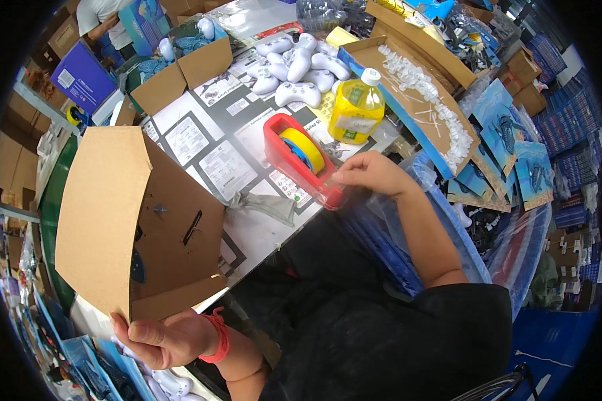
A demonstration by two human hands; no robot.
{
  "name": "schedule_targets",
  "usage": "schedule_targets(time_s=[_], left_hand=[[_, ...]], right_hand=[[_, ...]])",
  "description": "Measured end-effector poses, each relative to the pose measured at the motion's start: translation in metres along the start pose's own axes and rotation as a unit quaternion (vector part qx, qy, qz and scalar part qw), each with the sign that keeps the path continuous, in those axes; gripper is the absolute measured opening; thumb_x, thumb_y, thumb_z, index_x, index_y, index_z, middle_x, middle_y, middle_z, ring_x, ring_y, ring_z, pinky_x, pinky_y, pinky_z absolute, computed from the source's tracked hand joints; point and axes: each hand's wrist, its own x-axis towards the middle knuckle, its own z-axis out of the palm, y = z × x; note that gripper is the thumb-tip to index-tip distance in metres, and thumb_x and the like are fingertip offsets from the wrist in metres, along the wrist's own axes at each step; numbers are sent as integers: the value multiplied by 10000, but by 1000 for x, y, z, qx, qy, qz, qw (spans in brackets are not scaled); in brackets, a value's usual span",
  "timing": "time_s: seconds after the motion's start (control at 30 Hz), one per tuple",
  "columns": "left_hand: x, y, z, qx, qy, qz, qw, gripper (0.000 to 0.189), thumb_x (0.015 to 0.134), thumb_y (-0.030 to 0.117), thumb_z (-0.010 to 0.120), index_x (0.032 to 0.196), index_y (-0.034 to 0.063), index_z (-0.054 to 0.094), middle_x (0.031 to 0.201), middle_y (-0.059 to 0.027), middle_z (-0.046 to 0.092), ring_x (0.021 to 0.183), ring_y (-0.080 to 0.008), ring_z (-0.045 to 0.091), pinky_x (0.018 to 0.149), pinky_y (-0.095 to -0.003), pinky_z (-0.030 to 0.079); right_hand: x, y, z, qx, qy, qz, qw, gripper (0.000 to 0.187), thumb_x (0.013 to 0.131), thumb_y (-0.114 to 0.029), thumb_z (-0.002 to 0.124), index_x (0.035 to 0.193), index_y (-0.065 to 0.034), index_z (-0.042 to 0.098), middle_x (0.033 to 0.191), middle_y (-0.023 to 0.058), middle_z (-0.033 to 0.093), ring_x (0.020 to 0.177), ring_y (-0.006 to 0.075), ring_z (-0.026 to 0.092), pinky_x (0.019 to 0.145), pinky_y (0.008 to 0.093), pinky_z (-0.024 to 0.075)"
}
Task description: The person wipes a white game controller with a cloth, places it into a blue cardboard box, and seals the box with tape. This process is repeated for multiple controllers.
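My left hand [165, 338] grips the lower corner of a folded cardboard piece [103, 215], which stands tilted at the left of the table. Slots and a small blue part show on its inner brown face. At the table's front edge my right hand [373, 173] pinches the end of clear tape at the cutter of a red tape dispenser [286, 165]. A yellow tape roll [308, 145] with a blue core sits in the dispenser. Just beyond my right hand stands a bottle of yellow liquid [356, 113] with a white cap.
White game controllers [298, 65] lie heaped at the back. An open carton [205, 62] stands back left. On the right, a shallow box [406, 85] holds small white pieces. A grey cloth-like strip [266, 205] lies by the cardboard. Another person [103, 22] holds a blue box.
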Motion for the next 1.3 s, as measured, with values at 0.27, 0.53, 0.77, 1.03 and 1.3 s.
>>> schedule_targets(time_s=[0.27,0.53,0.77,1.03,1.3], left_hand=[[4,2,6,31,5,15,999,391,1074,254,543,1265,-70,650,1185,-153,689,987,-179,661,843,-297,579],[3,2,5,30,-5,37,999,371,1077,238,537,1251,-64,666,1139,-139,702,967,-164,660,824,-291,568],[-10,9,0,3,-57,-30,998,368,1051,199,581,1247,-111,614,1179,-267,656,1033,-297,637,919,-405,521],[-1,29,3,-62,-267,137,952,276,1036,130,578,1275,2,631,1201,-321,621,991,-352,630,870,-404,494],[-5,33,8,-100,-257,147,950,313,995,74,628,1306,49,644,1178,-295,629,982,-341,627,866,-400,499]], right_hand=[[-15,0,1,130,5,18,991,197,907,-260,759,866,-72,713,710,-38,599,585,37,438,531,218,306],[-38,40,19,122,76,13,990,257,967,-290,702,906,-41,693,698,-55,577,609,54,499,549,235,384],[-65,17,22,-414,211,-82,882,150,866,-220,745,848,-71,736,700,76,650,681,251,650,623,382,495],[-79,-153,64,14,-141,-143,980,169,957,-186,737,972,-18,731,815,-39,659,736,16,551,654,202,439],[-84,-201,119,148,-248,-111,951,201,975,-212,712,991,-12,727,891,-2,702,759,39,570,665,207,433]])
